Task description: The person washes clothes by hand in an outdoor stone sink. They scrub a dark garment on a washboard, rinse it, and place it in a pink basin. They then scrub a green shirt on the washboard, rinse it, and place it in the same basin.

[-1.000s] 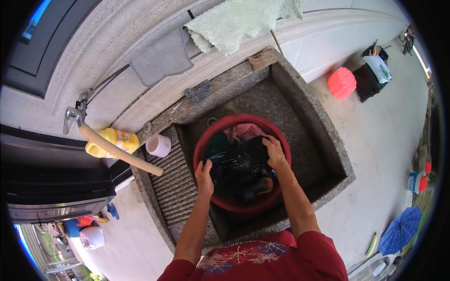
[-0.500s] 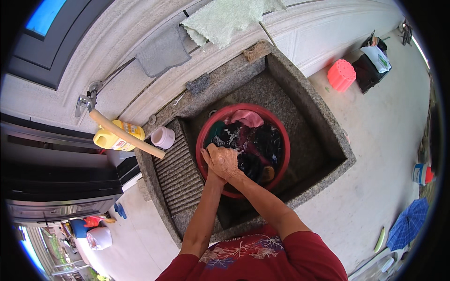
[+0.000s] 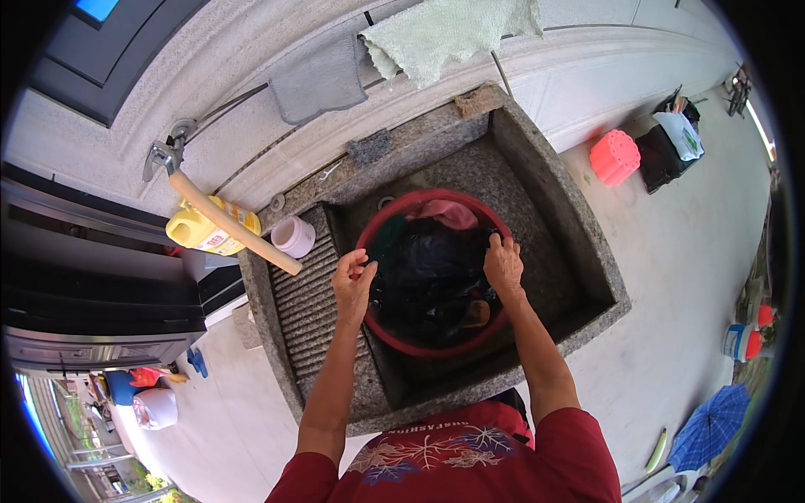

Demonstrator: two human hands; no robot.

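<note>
While right grip [image 3: 504, 267] tight on dark cloth [image 3: 432, 260], left grip [image 3: 352, 283] half-curled, hold unclear.

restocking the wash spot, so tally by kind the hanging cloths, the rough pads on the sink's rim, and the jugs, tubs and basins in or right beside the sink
Hanging cloths: 2
Rough pads: 2
Yellow jug: 1
Pale pink tub: 1
Red basin: 1
Total: 7
</note>
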